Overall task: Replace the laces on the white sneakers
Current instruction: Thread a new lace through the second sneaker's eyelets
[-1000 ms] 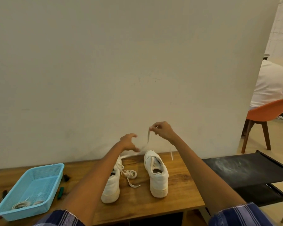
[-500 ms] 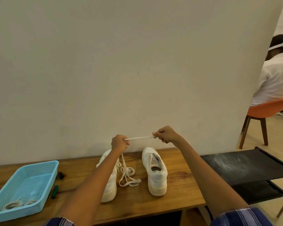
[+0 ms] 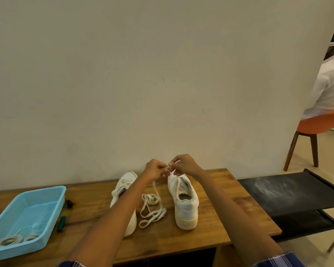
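Lace: a loose white lace (image 3: 152,209) is lying in loops on the surface (image 3: 210,234) between the two shoes, with one strand rising to the hands above the far edge.
Left hand: the left hand (image 3: 155,170) is pinching the lace, its fingers (image 3: 164,170) curled together on it just beside the right hand.
Right hand: the right hand (image 3: 184,166) is pinching the same lace at its upper end, fingers clamped on it, the two hands nearly touching.
Right shoe: the white sneaker (image 3: 183,201) toward the right edge is standing upright, heel toward the near edge, and appears to be carrying no lace.
Left shoe: the other sneaker (image 3: 123,197) is sitting just left of the loops, partly behind the left forearm; laces are showing near its toe.
Step in hand: judging from the pinch, the person is handling the end of the lace, likely straightening or folding it; whether this lace is the old one or the new one I cannot tell.
Next move: it is calling for a steady hold on the tip and a clear run for the trailing strand so the loops are not knotting.
Basket: a blue basket (image 3: 52,212) at the left edge is holding coiled laces (image 3: 14,239) in its near corner.
Hard to see: the lace tip is hidden among the fingers; small dark and green things (image 3: 61,224) beside the basket are too small to name; the basket is being cut off at the left.
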Tool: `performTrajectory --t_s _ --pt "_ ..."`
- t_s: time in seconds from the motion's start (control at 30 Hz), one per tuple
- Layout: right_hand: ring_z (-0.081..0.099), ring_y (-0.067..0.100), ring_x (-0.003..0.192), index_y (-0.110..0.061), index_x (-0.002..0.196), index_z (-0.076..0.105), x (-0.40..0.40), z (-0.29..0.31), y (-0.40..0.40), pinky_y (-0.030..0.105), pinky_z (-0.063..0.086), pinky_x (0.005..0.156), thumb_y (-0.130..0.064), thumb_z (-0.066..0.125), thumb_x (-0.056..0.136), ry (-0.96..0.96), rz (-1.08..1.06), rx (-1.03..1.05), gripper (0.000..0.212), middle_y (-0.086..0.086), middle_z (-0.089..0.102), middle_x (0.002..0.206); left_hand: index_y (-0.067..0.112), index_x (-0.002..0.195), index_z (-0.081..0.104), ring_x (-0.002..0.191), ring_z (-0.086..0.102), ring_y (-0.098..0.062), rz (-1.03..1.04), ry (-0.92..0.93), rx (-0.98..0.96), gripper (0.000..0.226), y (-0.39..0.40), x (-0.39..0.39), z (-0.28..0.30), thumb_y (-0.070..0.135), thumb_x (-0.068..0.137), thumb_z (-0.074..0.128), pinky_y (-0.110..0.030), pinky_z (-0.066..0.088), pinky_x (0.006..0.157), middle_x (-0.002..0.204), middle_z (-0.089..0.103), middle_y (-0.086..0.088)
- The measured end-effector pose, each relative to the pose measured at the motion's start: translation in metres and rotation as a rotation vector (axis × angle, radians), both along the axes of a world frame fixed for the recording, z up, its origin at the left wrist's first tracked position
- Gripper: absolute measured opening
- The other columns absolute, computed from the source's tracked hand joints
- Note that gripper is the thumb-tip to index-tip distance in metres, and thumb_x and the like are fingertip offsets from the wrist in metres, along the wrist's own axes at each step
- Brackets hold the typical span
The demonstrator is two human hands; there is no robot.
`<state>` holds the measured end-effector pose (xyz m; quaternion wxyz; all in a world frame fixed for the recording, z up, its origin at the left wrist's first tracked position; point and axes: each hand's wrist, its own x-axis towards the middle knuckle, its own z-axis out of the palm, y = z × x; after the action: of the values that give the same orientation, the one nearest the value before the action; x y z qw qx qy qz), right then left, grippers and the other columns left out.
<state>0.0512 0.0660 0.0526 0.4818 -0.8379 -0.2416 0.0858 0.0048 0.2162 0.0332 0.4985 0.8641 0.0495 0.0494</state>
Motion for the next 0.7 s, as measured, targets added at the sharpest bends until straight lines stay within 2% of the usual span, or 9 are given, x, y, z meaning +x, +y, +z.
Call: performTrajectory --t_s 0.1,0.17,0.23,0.37,0.43,0.5,0.57,0.63,0.7 --pt "0.059 0.017 0.055 0.001 0.095 0.064 0.002 -0.020 0.002 0.024 0.051 0.062 -0.024 0.059 0.092 -0.102 -0.182 -0.134 0.026 0.015 0.071 0.089 -0.001 0.096 0.072 0.058 0.053 -0.007 0.146 -0.032 0.097 0.018 0.010 -0.004 -0.015 0.009 0.092 0.058 -0.014 0.047 0.063 0.074 0.068 -0.003" --pt "0.057 0.015 0.067 -0.002 0.093 0.063 0.001 -0.036 0.005 0.021 0.043 0.066 -0.030 0.056 0.093 -0.193 -0.241 -0.335 0.028 0.008 0.066 0.088 0.001 0.095 0.073 0.069 0.057 -0.011 0.222 -0.053 0.133 0.021 0.012 -0.005 -0.023 0.011 0.094 0.054 -0.020 0.047 0.072 0.086 0.072 -0.008" --pt "0.054 0.015 0.075 -0.008 0.085 0.057 -0.004 -0.048 0.011 0.015 0.035 0.059 -0.031 0.058 0.092 -0.220 -0.222 -0.479 0.024 0.002 0.056 0.079 0.002 0.096 0.073 0.080 0.059 -0.014 0.215 -0.028 0.135 0.022 0.012 -0.006 -0.031 0.012 0.094 0.053 -0.024 0.044 0.078 0.094 0.073 -0.011" --pt "0.056 0.019 0.099 -0.006 0.111 0.056 -0.006 -0.051 0.015 0.022 0.040 0.075 -0.021 0.059 0.091 -0.199 -0.180 -0.603 0.025 0.010 0.060 0.108 0.001 0.102 0.071 0.087 0.064 -0.013 0.139 -0.010 0.093 0.019 0.005 -0.010 -0.040 0.010 0.091 0.058 -0.022 0.045 0.085 0.097 0.072 -0.014" --pt "0.052 0.018 0.091 -0.007 0.105 0.056 -0.007 -0.049 0.012 0.024 0.039 0.069 -0.023 0.066 0.085 -0.127 -0.148 -0.618 0.027 0.010 0.057 0.103 0.000 0.099 0.071 0.075 0.063 -0.009 0.176 -0.022 0.062 0.015 0.004 -0.011 -0.047 0.006 0.089 0.061 -0.023 0.049 0.083 0.091 0.072 -0.015" --pt "0.053 0.018 0.077 -0.009 0.082 0.057 -0.009 -0.050 0.008 0.022 0.037 0.056 -0.023 0.070 0.080 -0.055 -0.144 -0.620 0.020 0.007 0.057 0.081 0.002 0.089 0.069 0.075 0.065 -0.014 0.220 -0.015 0.022 0.007 0.002 -0.011 -0.056 0.003 0.086 0.063 -0.032 0.053 0.086 0.082 0.070 -0.011" --pt "0.044 0.014 0.056 -0.011 0.061 0.046 -0.014 -0.052 0.007 0.020 0.031 0.047 -0.020 0.068 0.079 -0.006 -0.141 -0.614 0.030 0.002 0.045 0.060 0.007 0.082 0.067 0.081 0.067 -0.021 0.237 -0.006 0.049 0.005 -0.003 -0.010 -0.065 0.003 0.084 0.065 -0.035 0.054 0.085 0.080 0.071 -0.010" --pt "0.036 0.011 0.051 -0.006 0.065 0.051 -0.020 -0.057 0.009 0.020 0.029 0.045 -0.013 0.060 0.081 0.058 -0.140 -0.546 0.020 0.002 0.039 0.058 0.003 0.082 0.068 0.080 0.064 -0.021 0.234 0.002 0.118 0.007 -0.010 -0.010 -0.070 0.003 0.085 0.062 -0.029 0.052 0.077 0.084 0.071 -0.012" --pt "0.042 0.012 0.058 -0.002 0.084 0.057 -0.027 -0.066 0.012 0.022 0.035 0.049 -0.010 0.052 0.085 0.119 -0.172 -0.462 0.010 0.004 0.046 0.067 0.000 0.089 0.068 0.079 0.058 -0.018 0.234 0.003 0.183 0.011 -0.016 -0.009 -0.074 0.004 0.089 0.058 -0.021 0.043 0.067 0.089 0.069 -0.012"
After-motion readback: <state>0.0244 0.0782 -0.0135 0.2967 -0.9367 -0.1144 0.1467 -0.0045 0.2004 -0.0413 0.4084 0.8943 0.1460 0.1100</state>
